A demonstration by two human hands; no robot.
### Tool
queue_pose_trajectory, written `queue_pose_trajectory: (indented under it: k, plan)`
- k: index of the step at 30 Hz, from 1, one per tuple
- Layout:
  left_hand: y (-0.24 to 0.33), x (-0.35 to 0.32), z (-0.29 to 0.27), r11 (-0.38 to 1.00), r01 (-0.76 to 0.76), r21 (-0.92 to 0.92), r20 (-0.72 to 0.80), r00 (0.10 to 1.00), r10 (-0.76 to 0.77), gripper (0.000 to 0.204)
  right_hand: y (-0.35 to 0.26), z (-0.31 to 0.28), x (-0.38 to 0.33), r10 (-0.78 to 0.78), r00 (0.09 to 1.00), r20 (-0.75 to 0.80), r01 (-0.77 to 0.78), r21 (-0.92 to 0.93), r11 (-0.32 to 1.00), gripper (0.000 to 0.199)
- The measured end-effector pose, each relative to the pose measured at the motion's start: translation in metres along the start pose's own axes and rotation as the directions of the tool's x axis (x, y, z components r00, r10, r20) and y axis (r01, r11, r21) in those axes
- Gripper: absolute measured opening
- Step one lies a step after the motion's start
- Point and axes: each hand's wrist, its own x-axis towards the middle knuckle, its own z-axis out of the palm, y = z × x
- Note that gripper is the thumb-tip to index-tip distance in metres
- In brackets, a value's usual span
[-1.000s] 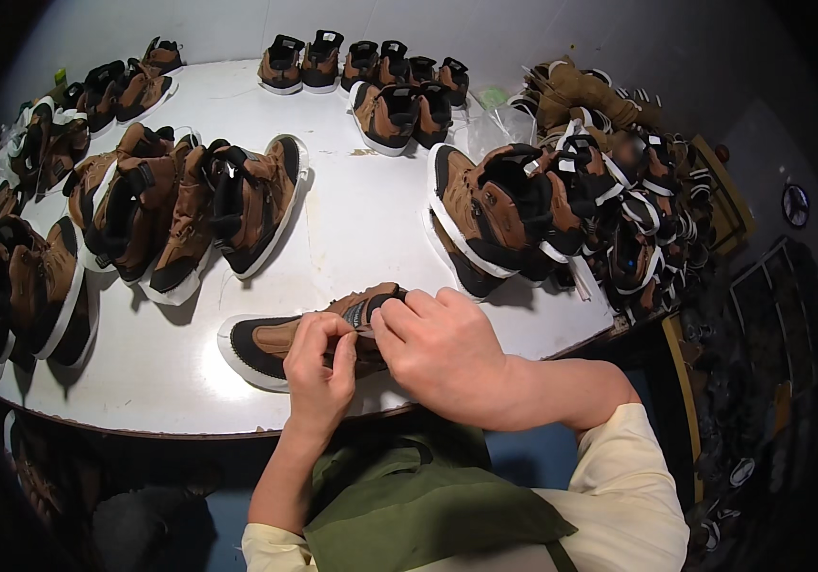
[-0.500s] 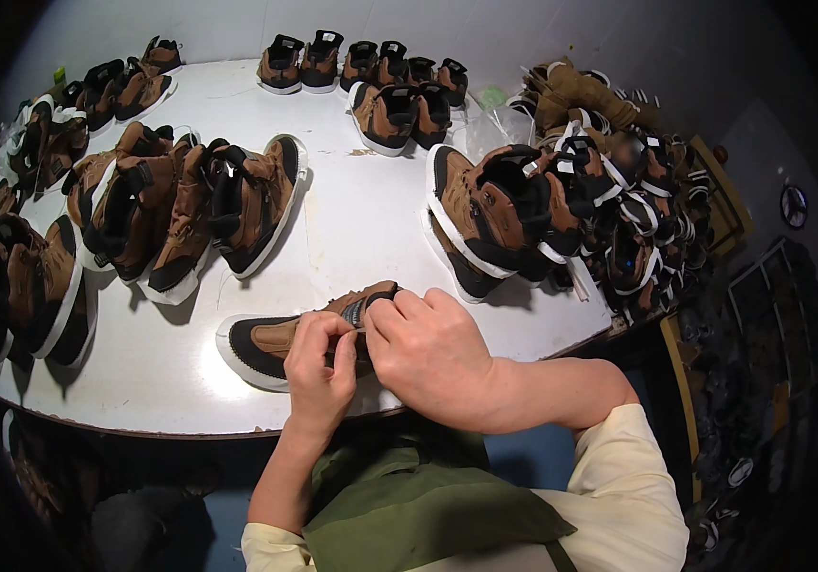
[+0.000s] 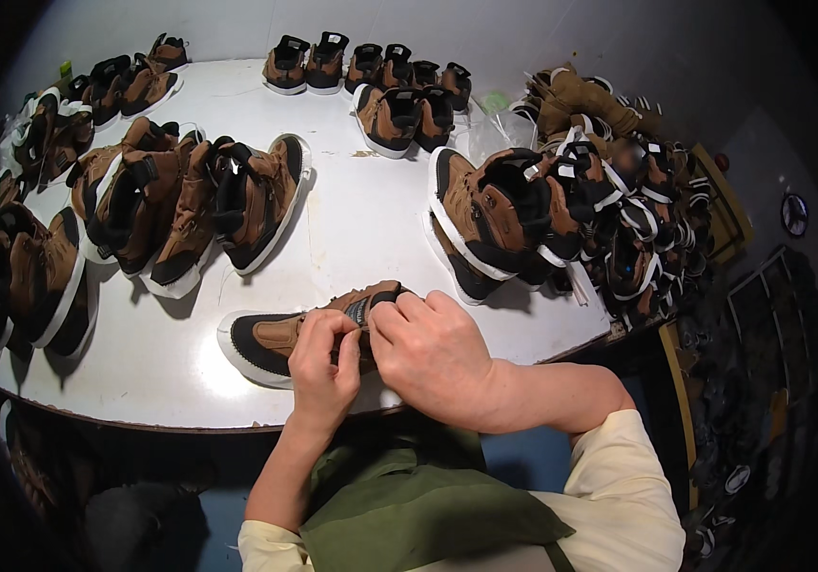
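A brown and black shoe (image 3: pixel 276 334) with a white sole lies on its side near the table's front edge, its toe to the left. Over the side of the shoe, my left hand (image 3: pixel 323 357) has thumb and forefinger brought together in a pinch. Whatever lies between those fingertips is too small to name. My right hand (image 3: pixel 433 353) is closed beside it at the shoe's ankle end, knuckles up, covering much of the collar and heel. Its fingertips are hidden, and so is anything in them. A grey patch on the shoe's upper shows between the hands.
The white table (image 3: pixel 352 229) bears several matching shoes (image 3: pixel 261 205) in groups at the left. More shoes (image 3: pixel 395 119) line the back. One shoe (image 3: pixel 485 210) rests on another at the right, beside a heaped pile of shoes (image 3: pixel 633 243). A clear plastic bag (image 3: pixel 501 135) lies behind.
Both hands keep nearly the same pose over the shoe, with only slight shifts of the fingers. The whole view has moved a little.
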Motion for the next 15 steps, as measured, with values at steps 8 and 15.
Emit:
queue_pose_trajectory:
  k: [8,15]
  plan:
    - [0.0026,-0.0020,0.0008,1.000,0.013,0.010,0.016,1.000,-0.014,0.014,0.0028,0.0014,-0.0061,-0.017,1.000,-0.005,0.017,0.005,1.000,0.013]
    - [0.0020,-0.0036,0.0053,1.000,0.000,0.017,-0.017,1.000,0.000,0.013,0.0039,0.0045,-0.0093,-0.022,0.999,-0.027,0.022,-0.010,1.000,0.014]
